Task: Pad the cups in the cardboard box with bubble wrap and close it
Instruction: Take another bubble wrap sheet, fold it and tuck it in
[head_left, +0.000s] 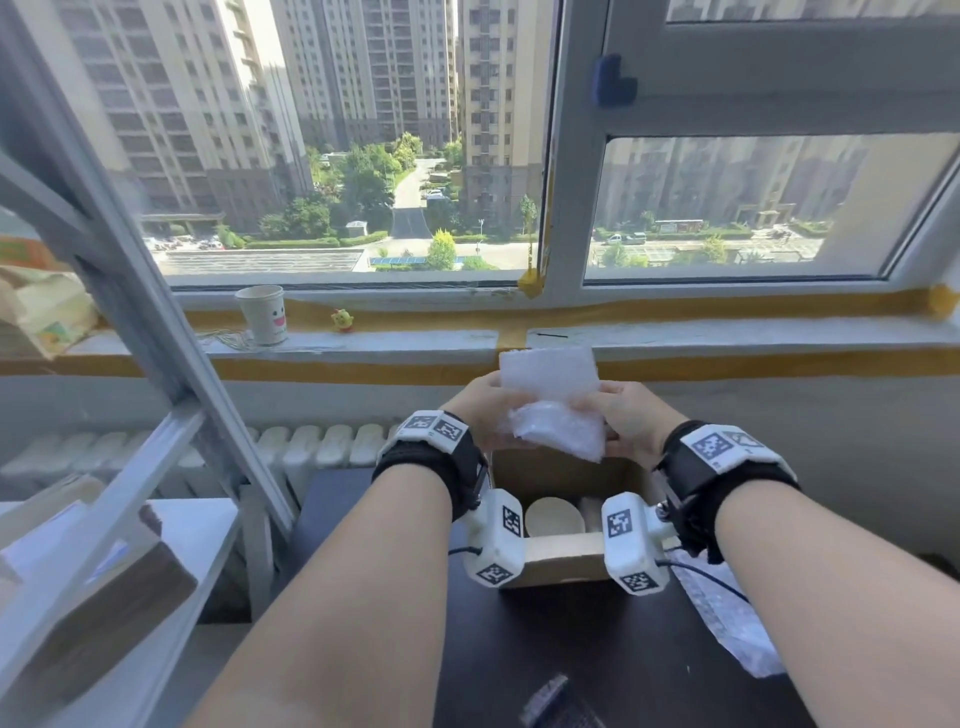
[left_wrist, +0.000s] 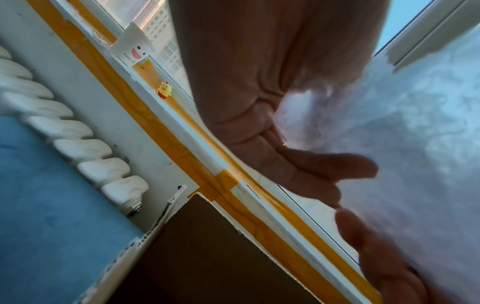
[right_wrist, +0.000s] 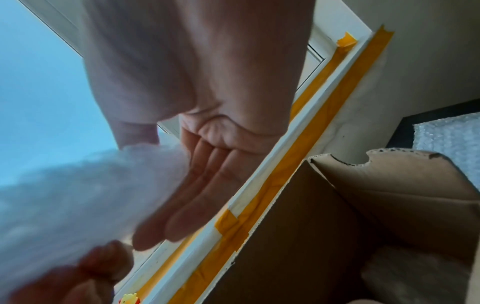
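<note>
Grip, two-handed: left hand (head_left: 480, 410) and right hand (head_left: 631, 415) pinch a folded sheet of bubble wrap (head_left: 553, 405) between thumbs and fingers, one hand at each side, raised above the open cardboard box (head_left: 563, 558). Box: on the dark tabletop (head_left: 597, 649), toward its far edge, flaps up, a white cup (head_left: 553, 517) upright inside. Further bubble wrap sheet (head_left: 737, 629) flat on the tabletop near its right edge. Windowsill beyond: paper cup (head_left: 262, 314) and small yellow figurine (head_left: 343, 320), apart.
</note>
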